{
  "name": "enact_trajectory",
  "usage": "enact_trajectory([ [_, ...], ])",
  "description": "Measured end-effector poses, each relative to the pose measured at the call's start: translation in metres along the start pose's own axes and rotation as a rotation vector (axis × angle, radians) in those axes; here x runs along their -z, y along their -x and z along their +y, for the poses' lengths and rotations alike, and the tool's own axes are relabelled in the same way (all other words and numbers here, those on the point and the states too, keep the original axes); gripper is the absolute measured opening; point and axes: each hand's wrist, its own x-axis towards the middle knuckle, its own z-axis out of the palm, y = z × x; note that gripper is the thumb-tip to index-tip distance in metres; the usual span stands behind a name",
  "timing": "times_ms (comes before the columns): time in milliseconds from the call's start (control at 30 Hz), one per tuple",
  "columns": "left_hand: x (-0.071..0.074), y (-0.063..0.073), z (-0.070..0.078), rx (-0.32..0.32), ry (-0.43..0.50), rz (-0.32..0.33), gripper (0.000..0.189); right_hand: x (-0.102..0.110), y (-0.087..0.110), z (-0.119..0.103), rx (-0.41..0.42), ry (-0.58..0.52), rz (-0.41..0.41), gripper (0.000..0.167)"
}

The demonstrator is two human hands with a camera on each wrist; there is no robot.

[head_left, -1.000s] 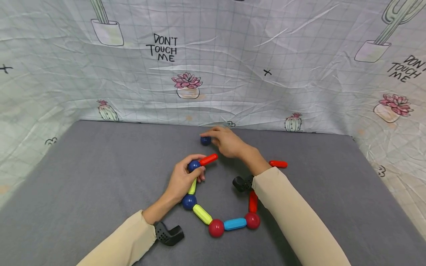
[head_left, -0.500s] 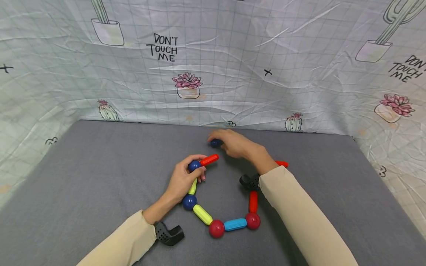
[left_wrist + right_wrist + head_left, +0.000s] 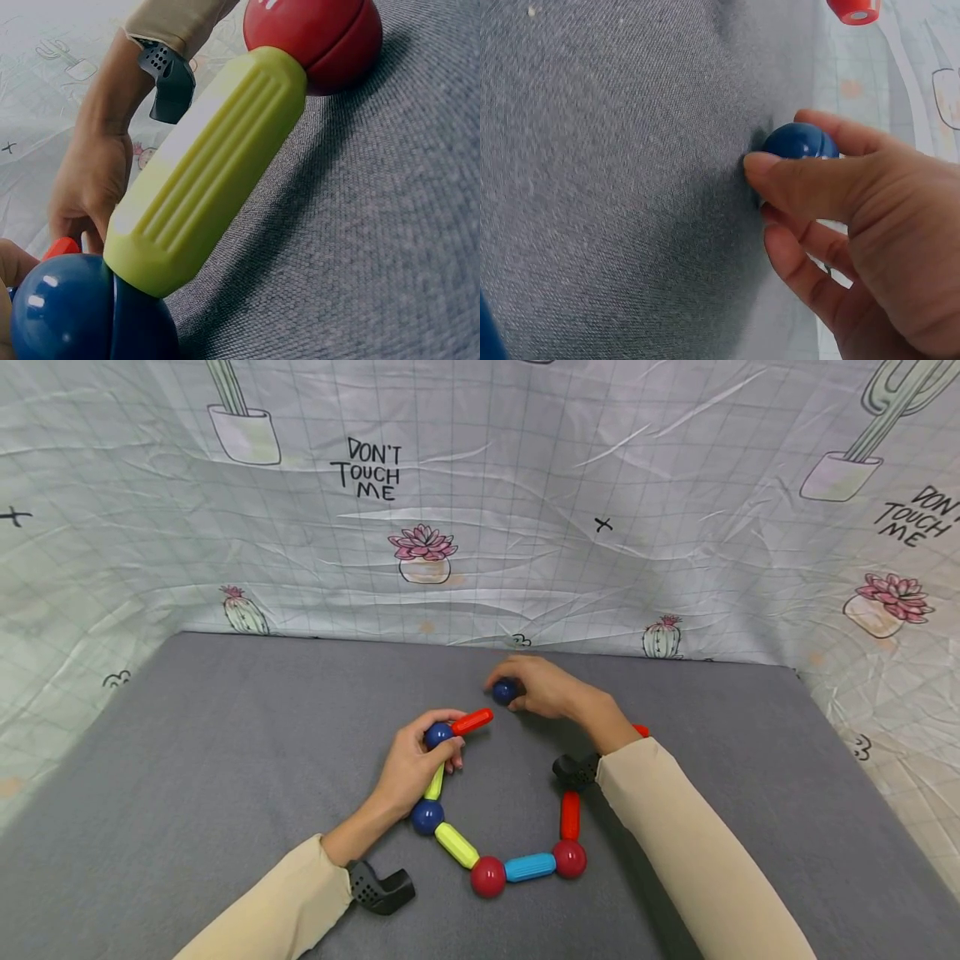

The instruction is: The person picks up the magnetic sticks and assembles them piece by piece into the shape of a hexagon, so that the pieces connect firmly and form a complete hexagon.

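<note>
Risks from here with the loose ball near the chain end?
1. The right hand pinches the blue ball only at the fingertips; it may slip and roll across the grey mat.
2. The left hand holds just one joint, so the red rod may swing off line.

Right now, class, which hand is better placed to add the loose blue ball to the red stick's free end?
Right hand: it grips the blue ball beside the red stick.

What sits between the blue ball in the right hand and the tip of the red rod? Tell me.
Nothing: in the head view, only bare grey cloth separates the blue ball in the right hand from the red rod.
</note>
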Motion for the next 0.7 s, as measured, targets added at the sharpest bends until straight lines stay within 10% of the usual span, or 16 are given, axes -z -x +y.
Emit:
enact_trajectory([
  [700,0.0,-0.001,0.001,0.025,-0.036,-0.004,0.029,-0.007,0.061,-0.013,0.036,-0.172,0.234,0.036],
])
